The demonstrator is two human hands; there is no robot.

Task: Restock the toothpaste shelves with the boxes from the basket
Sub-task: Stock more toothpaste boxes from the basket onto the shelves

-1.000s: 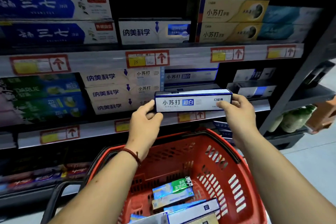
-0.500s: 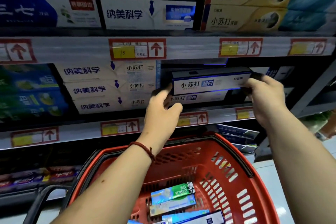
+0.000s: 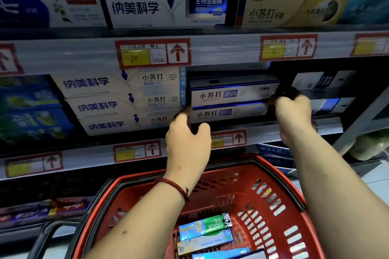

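Note:
A white and blue toothpaste box (image 3: 229,94) lies on the middle shelf (image 3: 84,155) on top of a matching box (image 3: 221,113). My right hand (image 3: 292,115) curls its fingers round the upper box's right end. My left hand (image 3: 187,147) sits at the stack's lower left corner, fingertips by the lower box's end, thumb spread apart and nothing in its grasp. Below my arms hangs the red basket (image 3: 280,176), with several toothpaste boxes (image 3: 204,227) lying in its bottom.
Three stacked white boxes (image 3: 117,103) stand directly left of the stack, green-blue boxes (image 3: 31,111) further left. Dark space with a few boxes (image 3: 322,82) lies to the right. The upper shelf (image 3: 231,48) holds white and yellow boxes. A grey upright (image 3: 362,120) stands at right.
The box went from in front of the shelf up and in onto the matching box. My left hand slid off its left end and dropped lower; my right hand stays at the right end.

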